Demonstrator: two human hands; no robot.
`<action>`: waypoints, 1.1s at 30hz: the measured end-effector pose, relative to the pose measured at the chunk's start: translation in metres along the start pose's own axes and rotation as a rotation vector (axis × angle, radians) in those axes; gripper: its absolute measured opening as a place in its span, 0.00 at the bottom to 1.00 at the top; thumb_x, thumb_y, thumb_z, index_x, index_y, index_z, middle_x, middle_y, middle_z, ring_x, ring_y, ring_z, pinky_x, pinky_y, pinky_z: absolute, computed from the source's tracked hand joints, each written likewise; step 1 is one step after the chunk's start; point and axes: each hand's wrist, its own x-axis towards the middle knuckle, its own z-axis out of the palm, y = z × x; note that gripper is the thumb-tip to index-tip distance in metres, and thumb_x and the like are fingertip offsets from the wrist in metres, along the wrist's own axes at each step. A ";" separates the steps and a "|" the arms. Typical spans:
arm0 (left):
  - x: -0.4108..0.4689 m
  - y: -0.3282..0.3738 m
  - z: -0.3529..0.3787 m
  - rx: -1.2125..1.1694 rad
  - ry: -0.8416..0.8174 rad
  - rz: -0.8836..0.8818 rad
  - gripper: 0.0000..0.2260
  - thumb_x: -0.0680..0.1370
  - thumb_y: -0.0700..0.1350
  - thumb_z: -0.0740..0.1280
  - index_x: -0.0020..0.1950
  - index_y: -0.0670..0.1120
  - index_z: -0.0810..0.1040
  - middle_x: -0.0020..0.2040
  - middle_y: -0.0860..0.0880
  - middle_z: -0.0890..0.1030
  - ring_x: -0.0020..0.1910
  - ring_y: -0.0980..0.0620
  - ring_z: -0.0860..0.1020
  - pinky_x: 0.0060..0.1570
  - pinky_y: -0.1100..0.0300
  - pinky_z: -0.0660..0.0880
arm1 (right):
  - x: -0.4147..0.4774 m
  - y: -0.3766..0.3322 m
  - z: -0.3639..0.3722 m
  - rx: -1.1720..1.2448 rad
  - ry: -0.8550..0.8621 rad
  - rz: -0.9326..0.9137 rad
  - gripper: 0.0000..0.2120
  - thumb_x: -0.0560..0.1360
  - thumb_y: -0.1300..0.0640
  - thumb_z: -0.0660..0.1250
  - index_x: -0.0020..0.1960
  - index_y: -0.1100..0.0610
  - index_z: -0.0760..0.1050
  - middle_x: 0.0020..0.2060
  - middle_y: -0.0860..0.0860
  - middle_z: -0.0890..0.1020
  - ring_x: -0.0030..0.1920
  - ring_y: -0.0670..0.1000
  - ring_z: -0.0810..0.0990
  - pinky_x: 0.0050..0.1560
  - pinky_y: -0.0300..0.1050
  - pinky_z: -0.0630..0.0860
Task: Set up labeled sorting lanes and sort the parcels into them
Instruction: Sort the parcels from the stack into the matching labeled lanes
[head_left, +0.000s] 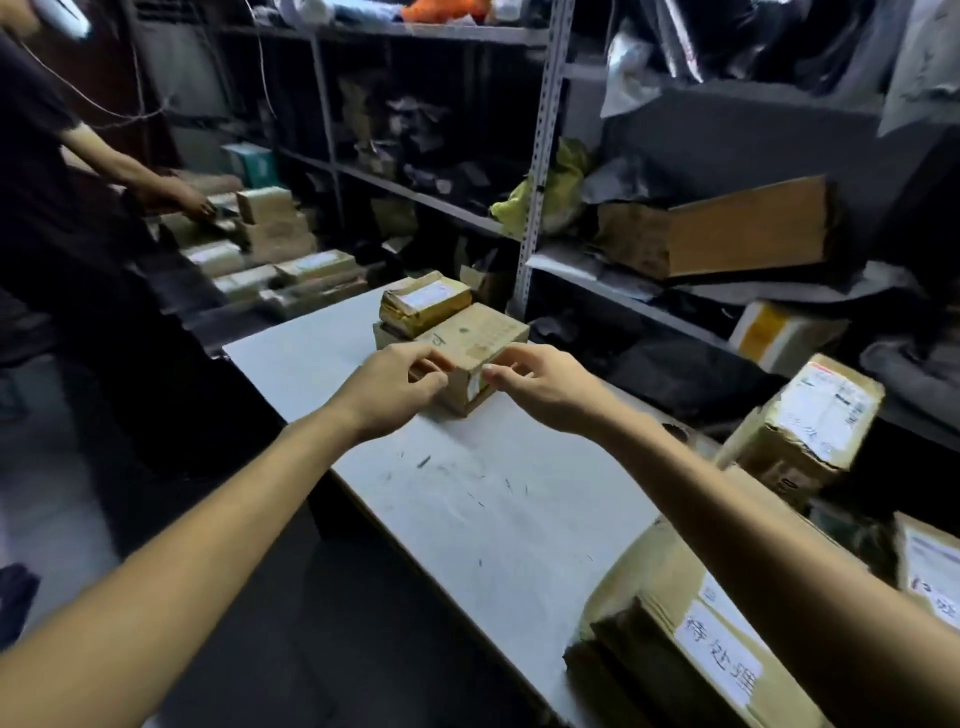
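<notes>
Brown box (480, 332) sits at the far end of the table (467, 519), toward its right edge. A smaller yellow-taped parcel (426, 301) is stacked just behind it. Left hand (400, 387) and right hand (543, 387) grip the box's near top edges, one per side, fingers curled. Hand-labelled cardboard (649, 571) lies at the near right corner.

The rectangular tabletop (467, 519) is pale grey-white, flecked with short dark scratch marks. The brown cardboard box (483, 332) shows a small white sticker on its near face and faint dark stamping on top. The small parcel bound in glossy yellow-gold tape (426, 306) carries 1 white label. The flat tan cardboard piece (660, 587) bears a white paper label with black handwritten characters. The perforated metal shelf upright (543, 156) is light grey; a crumpled plastic bag (563, 192) beside it is yellow-green.
</notes>
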 end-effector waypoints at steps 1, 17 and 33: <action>0.016 -0.012 -0.004 0.000 0.000 -0.004 0.08 0.80 0.44 0.64 0.56 0.49 0.80 0.50 0.53 0.80 0.48 0.56 0.78 0.47 0.62 0.74 | 0.020 0.003 0.004 -0.007 -0.006 0.002 0.15 0.81 0.44 0.62 0.56 0.54 0.80 0.49 0.50 0.82 0.49 0.51 0.79 0.45 0.43 0.72; 0.251 -0.167 -0.059 -0.006 -0.156 -0.088 0.07 0.80 0.44 0.65 0.52 0.53 0.80 0.54 0.52 0.81 0.47 0.57 0.78 0.43 0.67 0.72 | 0.296 0.017 0.075 0.126 -0.095 0.187 0.12 0.81 0.47 0.62 0.53 0.54 0.78 0.41 0.46 0.81 0.40 0.47 0.78 0.42 0.44 0.76; 0.493 -0.324 -0.004 -0.004 -0.504 -0.195 0.27 0.76 0.52 0.69 0.73 0.50 0.65 0.63 0.50 0.76 0.57 0.49 0.78 0.50 0.57 0.76 | 0.480 0.112 0.178 0.520 0.249 0.877 0.26 0.62 0.38 0.65 0.58 0.40 0.64 0.51 0.42 0.84 0.55 0.52 0.83 0.63 0.63 0.74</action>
